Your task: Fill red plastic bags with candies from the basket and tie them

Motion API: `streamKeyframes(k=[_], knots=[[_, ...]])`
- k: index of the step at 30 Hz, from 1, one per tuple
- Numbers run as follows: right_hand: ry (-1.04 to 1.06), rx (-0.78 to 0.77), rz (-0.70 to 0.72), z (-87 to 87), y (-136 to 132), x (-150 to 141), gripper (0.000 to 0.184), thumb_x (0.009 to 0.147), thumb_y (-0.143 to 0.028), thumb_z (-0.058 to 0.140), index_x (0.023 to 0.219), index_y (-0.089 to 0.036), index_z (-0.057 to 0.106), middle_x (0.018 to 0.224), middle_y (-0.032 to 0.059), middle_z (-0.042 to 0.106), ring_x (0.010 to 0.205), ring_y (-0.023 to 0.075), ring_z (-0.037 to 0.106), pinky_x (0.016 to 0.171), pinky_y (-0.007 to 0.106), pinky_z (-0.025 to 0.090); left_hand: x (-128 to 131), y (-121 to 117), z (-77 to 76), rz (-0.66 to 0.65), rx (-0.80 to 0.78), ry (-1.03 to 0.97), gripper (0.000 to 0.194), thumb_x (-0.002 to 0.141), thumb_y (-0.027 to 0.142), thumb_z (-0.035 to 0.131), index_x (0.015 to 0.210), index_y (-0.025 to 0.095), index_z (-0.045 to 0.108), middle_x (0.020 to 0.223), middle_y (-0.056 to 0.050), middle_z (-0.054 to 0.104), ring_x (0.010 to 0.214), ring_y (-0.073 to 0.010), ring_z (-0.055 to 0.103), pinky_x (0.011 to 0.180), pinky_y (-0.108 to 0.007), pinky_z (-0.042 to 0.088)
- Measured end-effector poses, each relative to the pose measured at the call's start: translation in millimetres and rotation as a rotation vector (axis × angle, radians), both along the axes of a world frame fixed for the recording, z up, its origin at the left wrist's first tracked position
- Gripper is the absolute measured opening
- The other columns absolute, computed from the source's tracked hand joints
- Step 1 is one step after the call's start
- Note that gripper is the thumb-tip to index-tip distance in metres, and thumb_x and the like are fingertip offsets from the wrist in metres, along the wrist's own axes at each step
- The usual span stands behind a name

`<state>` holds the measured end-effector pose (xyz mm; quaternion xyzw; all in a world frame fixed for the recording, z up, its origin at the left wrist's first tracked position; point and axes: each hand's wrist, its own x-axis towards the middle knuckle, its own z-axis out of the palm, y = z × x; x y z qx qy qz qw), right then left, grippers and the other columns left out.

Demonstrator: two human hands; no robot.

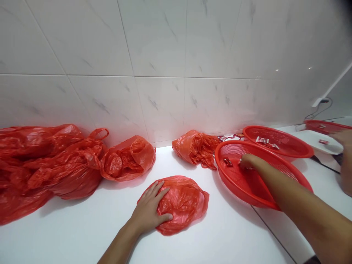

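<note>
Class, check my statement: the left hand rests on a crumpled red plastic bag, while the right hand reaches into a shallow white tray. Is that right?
No, the place given for the right hand is wrong: the head view shows it in the round red plastic mesh basket. The left hand does rest on the crumpled red plastic bag.

I see a glossy wall of grey-veined white tiles (156,40), catching small light glints (277,69), behind a smooth white tabletop (77,234).
</note>
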<state>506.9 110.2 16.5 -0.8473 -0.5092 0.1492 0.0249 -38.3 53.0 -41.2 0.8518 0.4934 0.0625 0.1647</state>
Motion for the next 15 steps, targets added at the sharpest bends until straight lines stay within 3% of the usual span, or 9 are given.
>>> streamKeyframes(k=[4,11,15], knots=[[0.028,-0.078,0.007,-11.2,3.0,-2.9,0.014,0.062,-0.016,0.081,0.062,-0.021,0.067,0.064,0.0110,0.062,0.078,0.0330,0.066,0.070,0.041,0.052,1.4,-0.2,0.5,-0.003,0.005,0.020,0.100,0.076,0.058,0.087,0.165,0.041,0.043,0.181,-0.002,0.023,0.166,-0.0400,0.020,0.134,-0.061,0.025],[0.184,-0.013,0.122,-1.0,13.2,-32.4,0.009,0.076,-0.025,0.072,0.069,-0.018,0.071,0.071,0.0115,0.070,0.071,0.0259,0.066,0.064,0.036,0.049,0.1,-0.3,1.4,-0.019,0.010,-0.003,0.100,0.076,0.059,0.087,0.164,0.038,0.045,0.180,-0.004,0.024,0.165,-0.0426,0.021,0.133,-0.063,0.025],[0.049,-0.152,0.172,-0.1,15.8,-61.2,0.015,0.078,-0.023,0.073,0.064,-0.017,0.071,0.068,0.0120,0.067,0.073,0.0281,0.067,0.069,0.038,0.048,-0.3,-2.0,2.4,-0.012,-0.009,-0.026,0.102,0.074,0.059,0.089,0.164,0.040,0.046,0.180,-0.003,0.025,0.165,-0.0429,0.021,0.133,-0.064,0.025]])
